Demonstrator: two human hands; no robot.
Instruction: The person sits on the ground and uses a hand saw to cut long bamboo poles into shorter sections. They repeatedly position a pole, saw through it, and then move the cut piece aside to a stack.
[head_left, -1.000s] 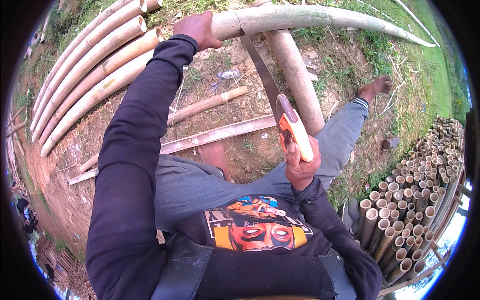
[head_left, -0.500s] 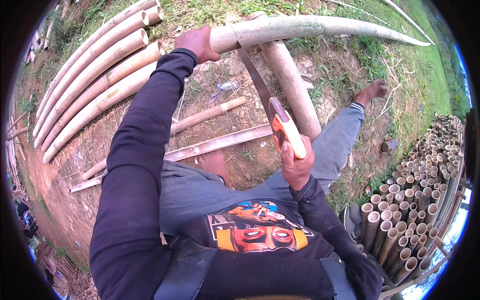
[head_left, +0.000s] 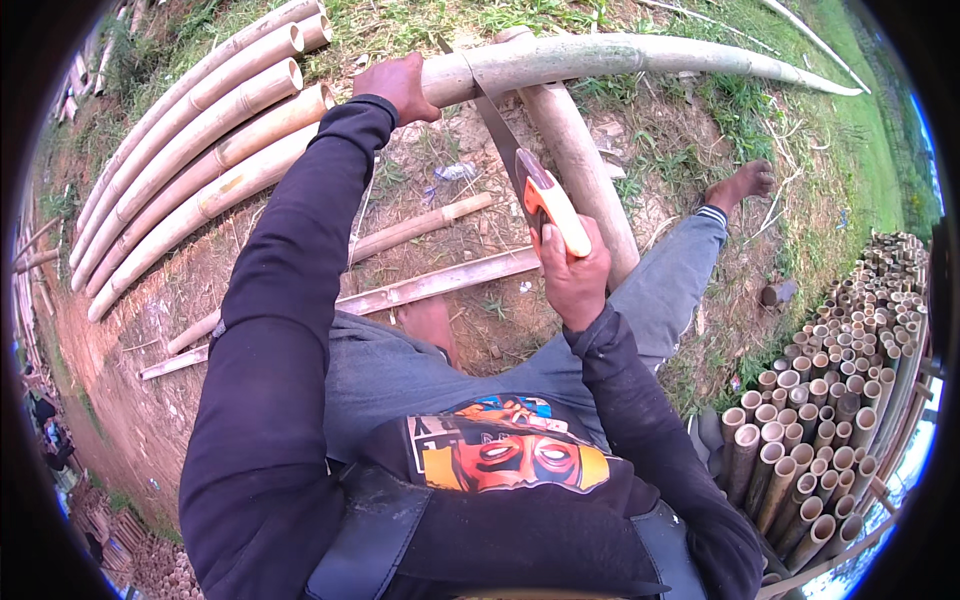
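Observation:
My left hand (head_left: 398, 88) is closed over the near-left end of a long, pale bamboo pole (head_left: 640, 55), which stretches away to the right. With my right hand (head_left: 578, 278) I grip the orange-and-white handle of a handsaw (head_left: 555, 212). Its dark blade lies across the pole just right of my left hand, and the tip shows beyond the far side. A thick bamboo post (head_left: 583, 165) slants under the pole and meets it right of the blade. How deep the blade sits in the pole I cannot tell.
Several cut bamboo poles (head_left: 200, 150) lie side by side at the far left. A split bamboo strip (head_left: 430, 280) and a thinner piece (head_left: 425, 228) lie near my bare foot (head_left: 430, 325). Many upright bamboo lengths (head_left: 800, 430) are stacked at the right. My other leg (head_left: 660, 290) stretches out rightward.
My right hand has pushed the saw forward and a little to the left, so its tip now sticks out past the pole. My left hand and the pole stay nearly in place.

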